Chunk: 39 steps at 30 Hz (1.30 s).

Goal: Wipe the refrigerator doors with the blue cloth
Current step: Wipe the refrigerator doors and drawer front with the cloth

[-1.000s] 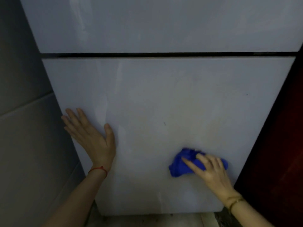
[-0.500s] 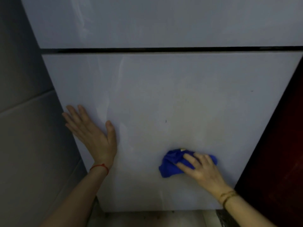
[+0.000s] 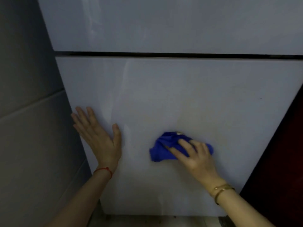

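The lower refrigerator door [image 3: 180, 95] is a pale glossy panel filling most of the view, and the upper door [image 3: 164, 22] sits above a dark horizontal gap. A crumpled blue cloth [image 3: 161, 148] lies against the lower door below its middle. My right hand [image 3: 195, 158] presses the cloth to the door with straight, spread fingers. My left hand [image 3: 98, 136] rests flat on the door near its left edge, fingers straight and pointing up-left.
A grey tiled wall [image 3: 32, 128] stands close on the left of the refrigerator. A dark reddish surface [image 3: 282, 161] borders it on the right. A strip of floor [image 3: 147, 221] shows under the door.
My right hand has slid the blue cloth leftward and slightly up across the lower door. My left hand has stayed flat in the same spot.
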Motion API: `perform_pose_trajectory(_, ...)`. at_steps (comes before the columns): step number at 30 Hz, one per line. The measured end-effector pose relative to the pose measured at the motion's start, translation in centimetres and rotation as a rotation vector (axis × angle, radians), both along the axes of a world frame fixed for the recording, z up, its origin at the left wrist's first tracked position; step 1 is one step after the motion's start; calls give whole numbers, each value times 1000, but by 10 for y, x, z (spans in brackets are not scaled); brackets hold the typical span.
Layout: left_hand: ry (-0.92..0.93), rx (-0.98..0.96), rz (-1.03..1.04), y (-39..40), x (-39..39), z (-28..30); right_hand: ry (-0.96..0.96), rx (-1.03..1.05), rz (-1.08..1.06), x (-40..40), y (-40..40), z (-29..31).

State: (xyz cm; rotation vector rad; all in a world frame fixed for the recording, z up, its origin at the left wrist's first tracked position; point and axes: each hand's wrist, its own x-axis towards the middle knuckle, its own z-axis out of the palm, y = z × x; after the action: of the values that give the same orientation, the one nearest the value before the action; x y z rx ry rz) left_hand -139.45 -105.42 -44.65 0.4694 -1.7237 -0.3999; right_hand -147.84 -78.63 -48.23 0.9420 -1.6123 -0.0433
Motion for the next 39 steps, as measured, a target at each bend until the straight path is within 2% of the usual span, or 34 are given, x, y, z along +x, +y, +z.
perform_pose_trajectory(2, -18, -25, -16, -3, 4, 0, -40, -134, -52, -4, 21, 13)
perform_pose_trajectory(4, -33, -43, -29, -5, 6, -1, -99, -380, -40, -3, 28, 50)
perform_pose_trajectory(6, -38, -37, -29, -6, 7, 0, -134, -570, 21, -3, 13, 96)
perform_pose_trajectory(8, -39, -34, -25, -5, 6, 0, -102, -659, 59, -2, -18, 129)
perform_pose_trajectory(10, -44, -33, -35, -5, 6, 1, -29, -601, 33, 5, -53, 130)
perform_pose_trajectory(13, -49, -18, -57, -6, 9, 1, 61, -231, 63, 18, -80, 72)
perform_pose_trajectory(15, -55, -24, -70, -6, 11, 0, 64, -42, 99, 16, -66, 33)
perform_pose_trajectory(17, -68, -28, -76, -7, 13, 0, 43, 16, 94, 7, -35, 20)
perform_pose_trajectory(19, -85, -33, -71, -9, 14, 0, 34, -67, 42, 0, -9, 34)
perform_pose_trajectory(23, -104, -35, -69, -9, 16, 1, -97, -543, 53, 0, -13, 111)
perform_pose_trajectory(25, -102, -37, -79, -9, 17, 1, -82, -596, 68, 4, -30, 119)
perform_pose_trajectory(27, -102, -35, -95, -10, 18, -1, -14, -422, 35, 9, -45, 87)
perform_pose_trajectory(31, -103, -35, -105, -12, 19, -3, -2, 100, 66, 12, -36, -32)
perform_pose_trajectory(33, -110, -48, -104, -14, 20, -4, -52, 179, 76, 12, -18, -52)
perform_pose_trajectory(35, -115, -60, -100, -15, 20, -4, -78, 97, 64, 12, -7, -33)
perform_pose_trajectory(39, -93, -55, -81, -14, 16, -3, -67, -383, 61, 9, -21, 59)
